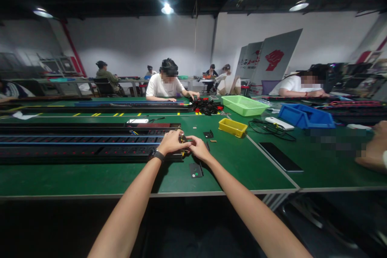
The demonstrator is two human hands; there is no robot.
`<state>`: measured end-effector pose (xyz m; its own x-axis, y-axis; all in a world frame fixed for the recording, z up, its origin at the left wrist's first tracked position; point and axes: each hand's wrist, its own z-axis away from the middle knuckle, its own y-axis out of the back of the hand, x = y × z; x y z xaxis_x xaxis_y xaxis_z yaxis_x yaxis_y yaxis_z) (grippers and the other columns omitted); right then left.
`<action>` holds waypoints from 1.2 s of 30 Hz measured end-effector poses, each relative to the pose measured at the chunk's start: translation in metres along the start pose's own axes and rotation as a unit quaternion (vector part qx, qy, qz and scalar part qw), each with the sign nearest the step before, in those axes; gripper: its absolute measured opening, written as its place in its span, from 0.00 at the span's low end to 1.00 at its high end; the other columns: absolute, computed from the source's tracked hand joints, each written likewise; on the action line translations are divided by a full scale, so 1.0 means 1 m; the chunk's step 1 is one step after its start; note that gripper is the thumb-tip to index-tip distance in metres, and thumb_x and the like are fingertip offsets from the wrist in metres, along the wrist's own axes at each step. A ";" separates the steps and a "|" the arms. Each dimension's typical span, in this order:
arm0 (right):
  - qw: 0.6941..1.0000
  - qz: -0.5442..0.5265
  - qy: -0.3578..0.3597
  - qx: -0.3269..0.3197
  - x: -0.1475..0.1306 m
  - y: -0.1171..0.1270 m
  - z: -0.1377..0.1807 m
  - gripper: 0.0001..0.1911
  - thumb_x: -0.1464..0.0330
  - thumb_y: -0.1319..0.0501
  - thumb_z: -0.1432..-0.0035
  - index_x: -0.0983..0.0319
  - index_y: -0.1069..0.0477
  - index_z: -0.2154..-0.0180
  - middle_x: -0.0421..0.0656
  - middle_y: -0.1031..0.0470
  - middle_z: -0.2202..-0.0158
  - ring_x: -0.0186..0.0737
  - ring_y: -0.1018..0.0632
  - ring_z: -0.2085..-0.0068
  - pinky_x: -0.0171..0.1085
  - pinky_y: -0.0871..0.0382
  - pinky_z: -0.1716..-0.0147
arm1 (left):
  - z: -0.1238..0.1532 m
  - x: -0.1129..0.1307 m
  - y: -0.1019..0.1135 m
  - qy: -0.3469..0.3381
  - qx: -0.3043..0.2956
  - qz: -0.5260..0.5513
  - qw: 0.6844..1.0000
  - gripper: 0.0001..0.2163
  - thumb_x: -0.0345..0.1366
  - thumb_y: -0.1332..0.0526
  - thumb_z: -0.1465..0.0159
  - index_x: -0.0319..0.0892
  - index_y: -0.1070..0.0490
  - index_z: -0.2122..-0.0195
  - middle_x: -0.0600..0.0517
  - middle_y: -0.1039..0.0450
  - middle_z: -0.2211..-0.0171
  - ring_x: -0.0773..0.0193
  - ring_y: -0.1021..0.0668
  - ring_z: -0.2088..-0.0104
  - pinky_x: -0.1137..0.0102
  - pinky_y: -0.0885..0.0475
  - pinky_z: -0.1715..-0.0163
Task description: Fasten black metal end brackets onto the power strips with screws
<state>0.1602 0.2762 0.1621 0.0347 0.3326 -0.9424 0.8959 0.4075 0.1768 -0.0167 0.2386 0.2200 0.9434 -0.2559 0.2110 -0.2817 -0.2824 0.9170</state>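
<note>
Several long black power strips [75,152] with rows of sockets lie side by side on the green table, their right ends near my hands. My left hand [171,142] lies over the end of the nearest strips, fingers curled round it. Close beside it, my right hand [198,148] has thumb and fingers pinched together at the same open end, where bits of yellow wire show. Whatever those fingertips hold is hidden. A dark end plate [196,170] with green and white dots sits just below my hands, and another small black plate [208,134] lies beyond them.
A yellow bin [232,127], a green basket [244,105] and a blue bin [305,116] stand to the right. Black cable [272,128] and a dark tablet-like slab [279,156] lie nearby. Opposite sits a co-worker [165,84]; another person's hand [373,149] reaches in at right.
</note>
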 end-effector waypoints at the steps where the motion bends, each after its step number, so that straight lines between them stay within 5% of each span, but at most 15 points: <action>1: 1.000 -0.011 -0.007 -0.005 -0.001 0.000 0.000 0.25 0.73 0.43 0.52 0.61 0.26 0.50 0.41 0.18 0.68 0.39 0.20 0.73 0.36 0.23 0.70 | 0.000 0.000 0.000 -0.004 -0.004 -0.008 1.000 0.33 0.67 0.39 0.40 0.44 0.27 0.48 0.44 0.23 0.50 0.45 0.24 0.48 0.60 0.31 0.49; 9: 0.999 0.001 -0.036 0.015 -0.004 -0.003 0.001 0.24 0.76 0.45 0.51 0.60 0.27 0.51 0.39 0.19 0.70 0.37 0.21 0.77 0.33 0.26 0.76 | 0.000 -0.002 -0.003 -0.012 -0.006 -0.039 0.999 0.31 0.66 0.40 0.38 0.46 0.24 0.47 0.44 0.23 0.50 0.46 0.25 0.46 0.60 0.30 0.48; 36: 0.998 0.048 -0.017 0.033 -0.008 0.000 0.005 0.24 0.78 0.46 0.51 0.60 0.25 0.53 0.39 0.18 0.71 0.41 0.19 0.73 0.36 0.23 0.70 | 0.001 -0.001 -0.002 -0.010 -0.007 -0.014 1.000 0.34 0.68 0.42 0.38 0.46 0.26 0.43 0.44 0.24 0.46 0.44 0.27 0.44 0.57 0.32 0.45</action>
<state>0.1616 0.2691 0.1684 0.1355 0.3369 -0.9317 0.9149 0.3184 0.2482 -0.0167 0.2385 0.2177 0.9472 -0.2664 0.1783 -0.2523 -0.2765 0.9273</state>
